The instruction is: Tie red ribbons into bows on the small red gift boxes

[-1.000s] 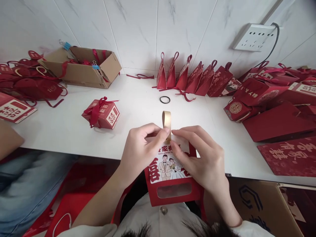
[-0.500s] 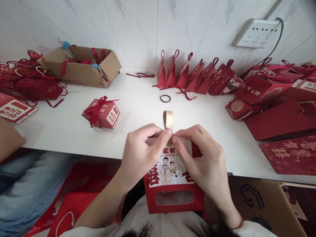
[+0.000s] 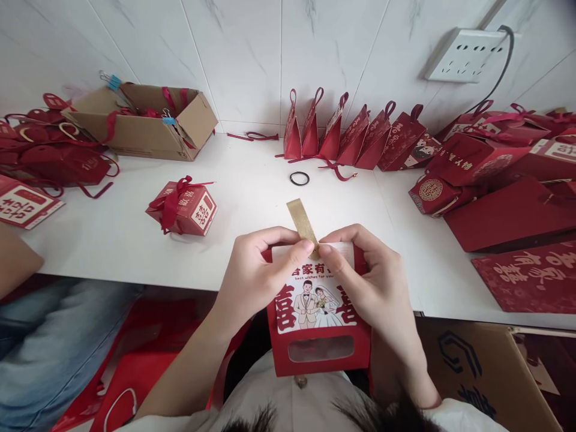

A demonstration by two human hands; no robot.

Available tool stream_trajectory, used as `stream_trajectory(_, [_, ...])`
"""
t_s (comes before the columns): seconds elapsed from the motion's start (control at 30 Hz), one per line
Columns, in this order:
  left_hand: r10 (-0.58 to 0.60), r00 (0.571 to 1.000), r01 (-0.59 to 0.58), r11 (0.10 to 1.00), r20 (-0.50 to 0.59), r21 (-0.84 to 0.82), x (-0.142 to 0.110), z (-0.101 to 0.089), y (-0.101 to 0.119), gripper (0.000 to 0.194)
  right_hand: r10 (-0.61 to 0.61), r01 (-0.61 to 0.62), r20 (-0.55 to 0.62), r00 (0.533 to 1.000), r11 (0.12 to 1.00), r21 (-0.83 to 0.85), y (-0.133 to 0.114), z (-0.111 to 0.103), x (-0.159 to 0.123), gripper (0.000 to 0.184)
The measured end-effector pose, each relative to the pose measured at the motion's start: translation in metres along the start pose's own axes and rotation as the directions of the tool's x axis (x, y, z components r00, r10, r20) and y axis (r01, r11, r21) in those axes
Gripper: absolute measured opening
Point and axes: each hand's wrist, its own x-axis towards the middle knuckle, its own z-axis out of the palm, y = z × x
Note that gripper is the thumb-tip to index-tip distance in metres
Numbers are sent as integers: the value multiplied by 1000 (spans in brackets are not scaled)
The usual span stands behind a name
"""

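A red gift box (image 3: 321, 300) with a printed bride and groom and a clear window stands tilted in front of my chest. From its top edge rises a gold ribbon (image 3: 300, 217), leaning to the left. My left hand (image 3: 263, 270) pinches the base of this ribbon between thumb and index finger. Closed at the same spot from the right, my right hand (image 3: 375, 270) has its thumb on the front by the ribbon's foot. The fingers behind the box top are partly hidden.
A small red box with a bow (image 3: 182, 207) sits left on the white table (image 3: 252, 198). Behind are a black hair tie (image 3: 299, 178), several upright red boxes (image 3: 324, 135) and a cardboard box (image 3: 148, 135). Red boxes (image 3: 483, 156) pile up right. Another person's arm (image 3: 18, 261) shows left.
The gold ribbon, a rounded upright loop before, now looks flat and leans left. The gift box has risen slightly and shows more of its printed front. Both hands keep their pinch.
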Motion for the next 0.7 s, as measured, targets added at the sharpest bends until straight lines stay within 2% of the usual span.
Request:
stream_trajectory(0.13, [9, 999, -5, 997, -48, 75, 2, 2, 1, 20, -26, 26, 14, 1000, 999, 48, 2, 2, 2, 11])
stream_trajectory(0.3, [32, 999, -32, 994, 0, 102, 7, 3, -3, 24, 8, -10, 21, 1000, 995, 97, 8, 6, 4, 11])
stream_trajectory(0.4, [-32, 999, 31, 999, -36, -24, 14, 4, -18, 20, 43, -43, 2, 999, 992, 119, 18, 9, 13, 13])
stream_trajectory(0.47, [-146, 989, 141, 961, -4, -237, 18, 4, -32, 33, 98, -88, -49, 994, 979, 183, 29, 10, 25, 14])
stream_trajectory(0.53, [-224, 967, 255, 861, 121, -441, 19, 3, -45, 47, 210, -164, -113, 971, 932, 324, 42, 10, 39, 17])
stream_trajectory(0.6, [-226, 945, 320, 782, 236, -535, 15, 2, -55, 52, 348, -240, -137, 928, 835, 495, 54, 9, 52, 21])
stream_trajectory(0.7, [-167, 959, 273, 767, 231, -581, 4, 1, -61, 60, 521, -356, -54, 852, 651, 670, 69, 10, 64, 24])
